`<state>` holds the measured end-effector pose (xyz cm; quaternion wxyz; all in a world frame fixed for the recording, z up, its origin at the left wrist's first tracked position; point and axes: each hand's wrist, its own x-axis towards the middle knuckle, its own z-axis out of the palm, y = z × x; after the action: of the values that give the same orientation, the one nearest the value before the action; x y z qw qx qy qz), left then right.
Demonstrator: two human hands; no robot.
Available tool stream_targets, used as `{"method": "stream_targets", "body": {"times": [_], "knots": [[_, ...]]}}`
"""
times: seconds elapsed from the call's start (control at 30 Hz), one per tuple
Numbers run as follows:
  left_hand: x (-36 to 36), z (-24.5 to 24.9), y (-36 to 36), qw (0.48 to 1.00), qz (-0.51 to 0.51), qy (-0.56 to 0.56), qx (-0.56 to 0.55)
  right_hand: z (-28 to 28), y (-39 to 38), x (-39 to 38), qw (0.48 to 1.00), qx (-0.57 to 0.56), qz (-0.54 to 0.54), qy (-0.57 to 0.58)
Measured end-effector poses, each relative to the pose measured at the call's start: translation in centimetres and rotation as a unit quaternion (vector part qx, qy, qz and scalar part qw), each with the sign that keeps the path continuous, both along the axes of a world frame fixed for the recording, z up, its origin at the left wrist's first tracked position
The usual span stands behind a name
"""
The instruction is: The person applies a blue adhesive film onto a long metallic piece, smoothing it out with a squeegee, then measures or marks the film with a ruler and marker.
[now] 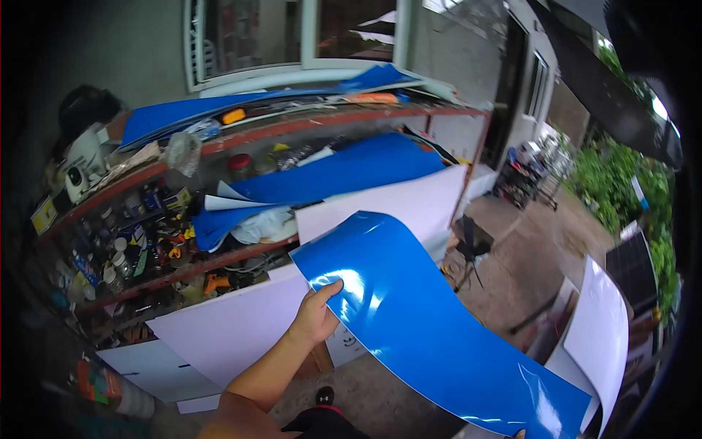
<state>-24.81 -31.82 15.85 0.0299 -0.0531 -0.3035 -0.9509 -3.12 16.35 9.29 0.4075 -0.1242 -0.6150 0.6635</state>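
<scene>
Okay, I've got the blue sheet (409,300) bowed at 4 to 5 o'clock. Left hand (319,313) at 7 pinches its edge, thumb on top; right hand (520,434) at 5 barely shows, can't tell its grip. Probably a handling step; next move calls for supporting both ends. Shelf (256,134) at 10.

Gray wall (462,69), white-framed window (308,36), rust-red shelving (292,125), daylit concrete floor (512,252).

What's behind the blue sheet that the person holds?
Past the edges of the blue sheet show part of a pale panel, a shelf, some floor and, at the right, a curled white sheet. What lies directly behind is hidden.
</scene>
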Motion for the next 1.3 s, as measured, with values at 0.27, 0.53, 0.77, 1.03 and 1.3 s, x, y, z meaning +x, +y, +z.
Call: {"method": "stream_targets", "body": {"times": [0.27, 0.53, 0.77, 1.03, 1.3], "knots": [[-4.5, 12.6, -10.7, 0.951, 0.131, 0.189, -0.206, 0.5, -8.3, -18.2, 0.973, -0.155, 0.134, 0.105], [-6.1, 24.9, -19.5, 0.832, 0.359, 0.274, -0.321, 8.3, -18.7, -37.6, 0.924, -0.107, 0.315, 0.19], [-7.6, 32.7, -31.3, 0.759, 0.523, 0.296, -0.251, 24.1, -33.5, -53.2, 0.828, -0.087, 0.489, 0.26], [-10.0, 33.4, -43.8, 0.73, 0.613, 0.12, -0.277, 37.3, -49.6, -67.0, 0.777, -0.072, 0.61, 0.139], [-11.5, 30.2, -48.8, 0.485, 0.639, -0.153, -0.577, 37.6, -51.8, -71.6, 0.823, 0.086, 0.561, -0.028]]}}
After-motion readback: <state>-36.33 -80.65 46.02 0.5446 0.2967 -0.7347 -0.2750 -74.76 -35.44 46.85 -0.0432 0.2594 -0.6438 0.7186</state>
